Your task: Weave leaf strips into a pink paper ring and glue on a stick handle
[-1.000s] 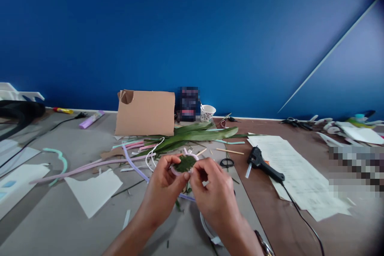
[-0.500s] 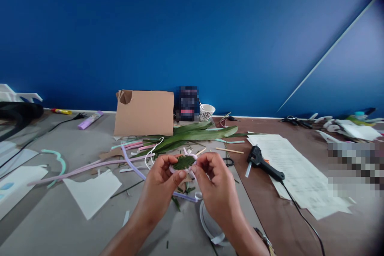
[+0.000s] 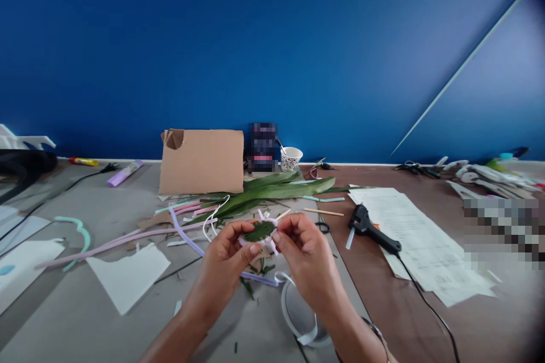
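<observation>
Between my hands, above the table, is a small round craft piece [image 3: 258, 232] with a dark green leafy middle and a pale lilac fuzzy rim. My left hand [image 3: 233, 252] pinches its left side, thumb in front and fingers behind. At the right rim, my right hand [image 3: 301, 247] is closed, thumb and forefinger pressed together on the pale edge. Whether a separate strip is in that pinch I cannot make out. Below my hands lie green leaf scraps [image 3: 264, 267] and a lilac pipe cleaner [image 3: 260, 279]. A roll of white ribbon [image 3: 293, 309] sits by my right wrist.
A black glue gun [image 3: 369, 228] with a cord rests by printed papers [image 3: 409, 238] on the right. Long green leaves [image 3: 276, 191] lie before a cardboard piece [image 3: 202, 161] and a patterned cup [image 3: 292, 159]. Cut white paper [image 3: 130, 278] and pipe cleaners [image 3: 123, 242] are at left.
My view has shifted slightly. Both hands keep their hold on the round piece, with only small movement of the right fingers at its rim; more of the ribbon roll shows.
</observation>
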A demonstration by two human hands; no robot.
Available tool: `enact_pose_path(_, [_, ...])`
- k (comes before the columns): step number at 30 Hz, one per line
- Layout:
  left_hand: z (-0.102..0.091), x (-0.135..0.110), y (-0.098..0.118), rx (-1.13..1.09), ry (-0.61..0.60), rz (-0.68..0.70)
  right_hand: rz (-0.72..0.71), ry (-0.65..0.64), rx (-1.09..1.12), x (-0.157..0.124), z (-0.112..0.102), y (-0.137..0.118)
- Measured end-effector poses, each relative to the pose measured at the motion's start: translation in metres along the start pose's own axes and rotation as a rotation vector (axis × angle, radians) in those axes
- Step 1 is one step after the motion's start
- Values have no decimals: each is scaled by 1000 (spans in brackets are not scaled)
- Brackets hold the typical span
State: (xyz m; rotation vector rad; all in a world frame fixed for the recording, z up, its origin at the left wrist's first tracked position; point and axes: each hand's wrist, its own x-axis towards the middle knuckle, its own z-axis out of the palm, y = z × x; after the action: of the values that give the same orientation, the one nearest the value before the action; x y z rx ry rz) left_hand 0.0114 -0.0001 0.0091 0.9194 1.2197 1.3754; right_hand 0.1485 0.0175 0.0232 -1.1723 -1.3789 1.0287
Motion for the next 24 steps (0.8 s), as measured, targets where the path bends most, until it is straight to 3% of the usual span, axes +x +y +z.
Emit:
enact_pose_path(10, [-2, 0, -1, 10, -66, -30, -41, -37, -99, 0, -3, -2])
enact_pose_path(19, [-3, -2, 0, -3, -110, -41, -38, -116, 11, -2, -6, -6])
enact_pose_path(24, [-5, 0, 0, 7, -113, -38, -24, -118, -34, -1, -5, -4])
